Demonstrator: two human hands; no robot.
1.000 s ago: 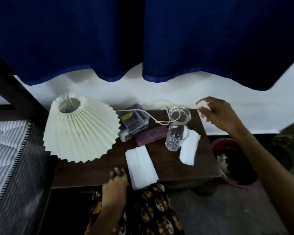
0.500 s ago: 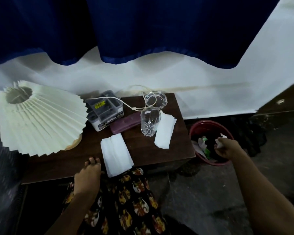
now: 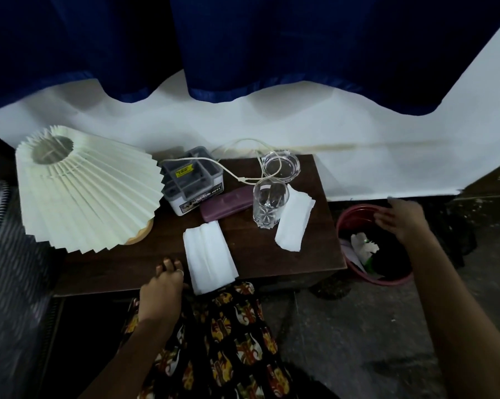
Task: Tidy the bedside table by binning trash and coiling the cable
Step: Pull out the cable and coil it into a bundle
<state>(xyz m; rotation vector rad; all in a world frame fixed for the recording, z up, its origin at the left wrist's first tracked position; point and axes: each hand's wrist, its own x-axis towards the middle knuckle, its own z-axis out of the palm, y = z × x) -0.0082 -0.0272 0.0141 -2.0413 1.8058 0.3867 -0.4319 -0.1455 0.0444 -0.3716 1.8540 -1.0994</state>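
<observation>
On the dark wooden bedside table (image 3: pixel 133 269) lie two white tissues: a larger one (image 3: pixel 209 256) hanging over the front edge and a smaller one (image 3: pixel 293 223) near the right side. A cream cable (image 3: pixel 237 177) runs loose across a grey box and behind the glasses. A red bin (image 3: pixel 355 217) stands on the floor to the right, with white crumpled trash (image 3: pixel 364 246) inside. My right hand (image 3: pixel 401 218) hovers over the bin, fingers spread, holding nothing. My left hand (image 3: pixel 163 286) rests on the table's front edge beside the larger tissue.
A pleated cream lampshade (image 3: pixel 84 191) fills the table's left side. A grey compartment box (image 3: pixel 192 180), a purple case (image 3: pixel 225 203), a tall drinking glass (image 3: pixel 269 204) and a glass dish (image 3: pixel 280 165) crowd the back. A mattress (image 3: pixel 1 226) lies at left; blue curtain (image 3: pixel 243 44) hangs behind.
My right hand went from the table's back right corner down to the bin, dropped a white scrap there, and now hovers spread above it. My left hand stayed put.
</observation>
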